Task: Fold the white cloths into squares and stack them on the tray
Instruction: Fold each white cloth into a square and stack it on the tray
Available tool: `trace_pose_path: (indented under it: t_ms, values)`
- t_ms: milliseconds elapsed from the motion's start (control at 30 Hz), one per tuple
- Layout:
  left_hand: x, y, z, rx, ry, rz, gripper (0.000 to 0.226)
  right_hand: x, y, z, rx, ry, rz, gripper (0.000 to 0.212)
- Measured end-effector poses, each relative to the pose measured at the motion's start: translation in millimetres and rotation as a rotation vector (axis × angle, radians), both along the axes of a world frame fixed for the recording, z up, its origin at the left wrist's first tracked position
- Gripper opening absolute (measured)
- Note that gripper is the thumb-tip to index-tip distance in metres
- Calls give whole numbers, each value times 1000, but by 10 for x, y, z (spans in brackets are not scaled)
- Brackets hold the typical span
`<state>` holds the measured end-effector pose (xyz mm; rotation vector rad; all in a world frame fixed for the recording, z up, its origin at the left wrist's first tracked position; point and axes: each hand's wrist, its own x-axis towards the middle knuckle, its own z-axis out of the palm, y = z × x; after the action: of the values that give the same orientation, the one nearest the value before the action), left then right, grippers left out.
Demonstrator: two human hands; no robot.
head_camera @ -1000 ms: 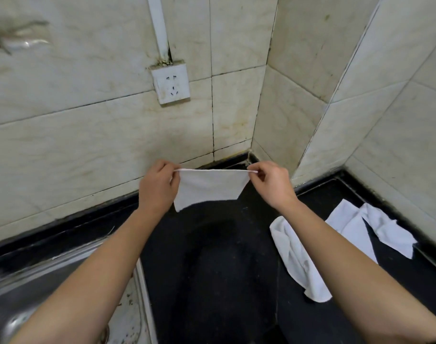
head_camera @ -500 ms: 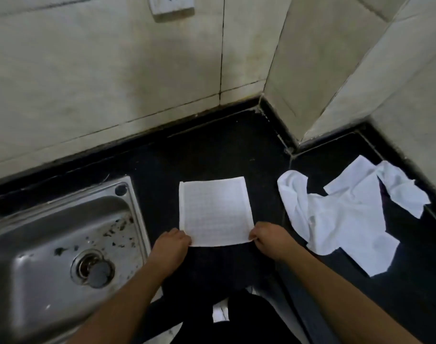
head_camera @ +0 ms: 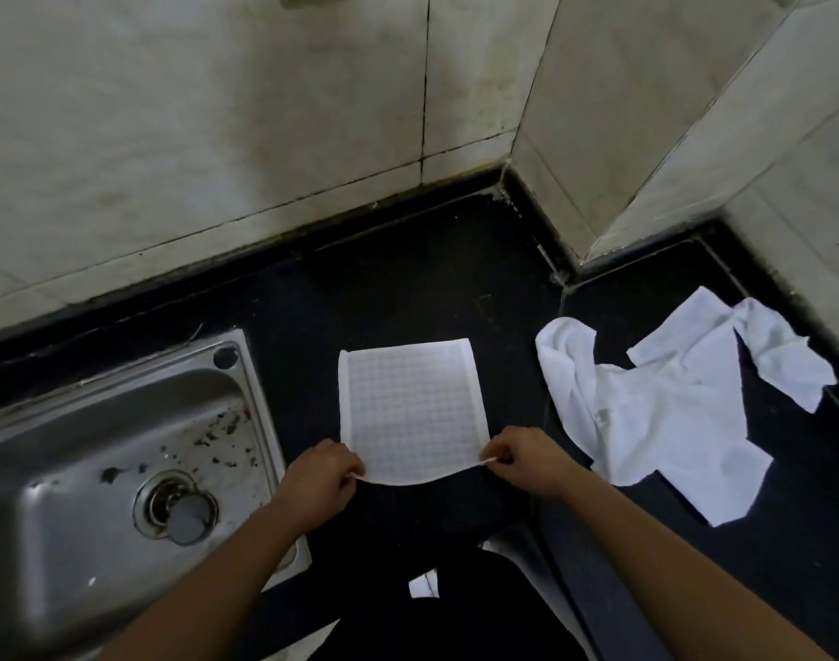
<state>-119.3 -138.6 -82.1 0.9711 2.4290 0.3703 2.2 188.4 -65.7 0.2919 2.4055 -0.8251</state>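
A white cloth (head_camera: 410,410) with a faint grid weave lies spread flat on the black counter (head_camera: 408,279). My left hand (head_camera: 319,479) pinches its near left corner. My right hand (head_camera: 527,462) pinches its near right corner. The near edge is lifted a little off the counter and sags between the two hands. To the right, several crumpled white cloths (head_camera: 665,412) lie in a loose heap on the counter. No tray is in view.
A steel sink (head_camera: 97,469) with a drain plug (head_camera: 186,515) sits to the left, its rim close to my left hand. Tiled walls (head_camera: 217,136) close the back and right, with a corner jutting in at the right.
The cloth, held up in the air between both hands a second ago, now lies flat on the counter. In the last half second its near edge lifted slightly.
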Motion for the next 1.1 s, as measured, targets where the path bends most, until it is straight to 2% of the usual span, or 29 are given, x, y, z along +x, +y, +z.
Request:
trace_pose_path:
  t_ms: [133,267,433,533,633,800,1100]
  values:
    - [-281,116,146,117,-263,345,14,-237,108,52,-158,40,-317,17]
    - [-597,297,178,307,-489,786,21,-615,129,59,-274,145,-589,20]
    - [-868,568,129,454,-494,1138,19,-984,132,-39,-323,184,-817,20]
    - [-984,659,48,494,-485,1215,13,-1141,142,-152,-312,220,-894,12]
    - [-1048,728,2,446,-437,1239,16,-1266,134,-226,-279,232,-907,19]
    - [-1097,777,-76,415,-392,1277,19,-1358,125,-291,-237,214,-912,20]
    - [-1090,837,-148,302,-272,1266,20,-1394,108,-303,-95,193,-806,21]
